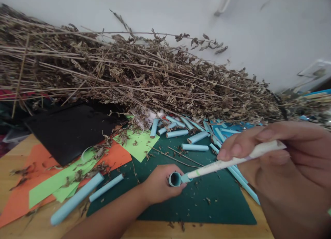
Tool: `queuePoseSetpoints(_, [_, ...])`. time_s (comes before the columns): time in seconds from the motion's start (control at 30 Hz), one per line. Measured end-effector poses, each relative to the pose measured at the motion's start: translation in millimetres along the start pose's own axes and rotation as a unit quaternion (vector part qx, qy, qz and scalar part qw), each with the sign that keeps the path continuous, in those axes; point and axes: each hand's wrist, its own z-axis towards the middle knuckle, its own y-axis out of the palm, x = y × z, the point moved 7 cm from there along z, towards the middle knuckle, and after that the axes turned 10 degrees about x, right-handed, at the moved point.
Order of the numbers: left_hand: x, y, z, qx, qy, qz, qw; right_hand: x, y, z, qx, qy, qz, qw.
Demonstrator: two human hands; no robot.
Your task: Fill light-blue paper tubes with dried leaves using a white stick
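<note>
My left hand (159, 185) is closed around a light-blue rolled paper tube (170, 180), its round open end facing me above the cutting mat. A small blue flap (185, 178) sticks out at the tube's right side. My right hand (292, 163), large in the foreground, pinches a slim white pen-like stick (207, 168) with a green band near its tip. That tip points down to the left and meets the flap, or lies just in front of it; I cannot tell which. The inside of the tube is dark.
Under my hands lies a dark green mat (219, 204) on a wooden table (144, 230). Several blue paper rolls (198, 137) are scattered behind. Orange paper (38, 163), green paper (60, 180) and a black sheet (69, 128) lie left. Dried stalks (155, 70) are heaped along the wall.
</note>
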Motion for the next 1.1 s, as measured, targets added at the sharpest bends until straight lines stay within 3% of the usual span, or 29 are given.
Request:
queuePoseSetpoints(0.63, [4, 0.6, 0, -0.007, 0.035, 0.020, 0.999, -3, 12, -8, -0.104, -0.007, -0.083, 0.991])
queuePoseSetpoints(0.83, [4, -1.3, 1, -0.003, 0.028, -0.002, 1.000, 15, 37, -25, -0.271, -0.076, -0.245, 0.928])
queuePoseSetpoints(0.97, [5, -2.0, 1, -0.002, 0.019, -0.019, 1.000, 30, 38, -39, -0.284, -0.110, -0.312, 0.900])
queuePoseSetpoints(1.1, [3, -2.3, 3, 0.004, 0.006, -0.035, 0.999, 43, 35, -45, -0.268, -0.082, -0.326, 0.903])
